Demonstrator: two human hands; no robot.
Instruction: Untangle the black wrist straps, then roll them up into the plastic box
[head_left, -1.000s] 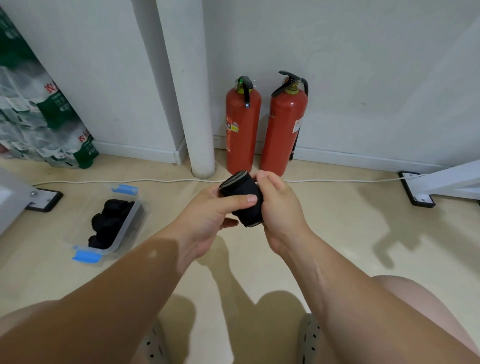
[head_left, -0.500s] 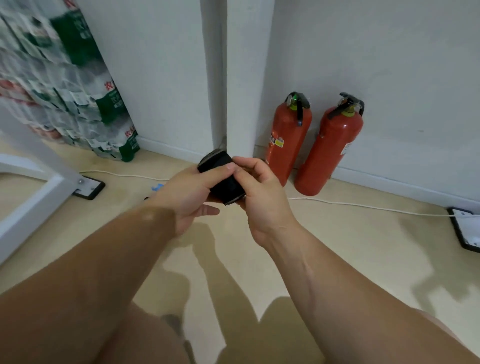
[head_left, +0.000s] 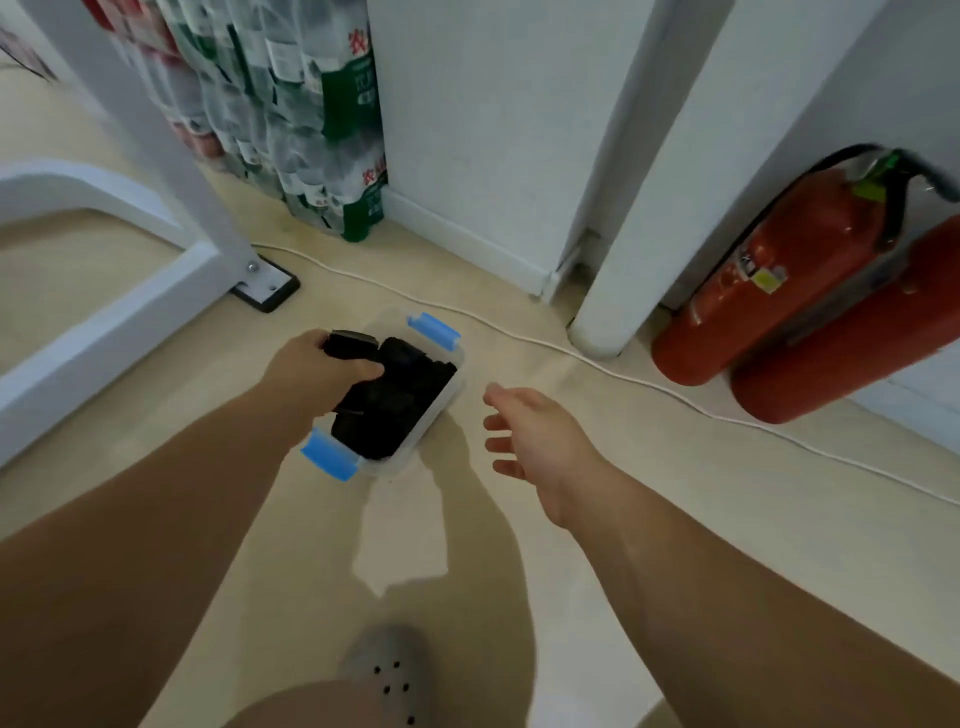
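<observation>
Left hand (head_left: 322, 371) grips rolled black wrist strap (head_left: 349, 345) at upper-left rim of plastic box (head_left: 435, 415), mid-frame on floor. Box holds several rolled straps (head_left: 400, 395); this one not yet dropped. Right hand (head_left: 530, 431) beside box, fingers relaxed, holding nothing. Remaining straps: none visible.

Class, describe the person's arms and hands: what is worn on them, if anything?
The left hand and right hand wear no gloves, rings or watch. The left forearm and right forearm are bare, with no sleeves in view.
</observation>
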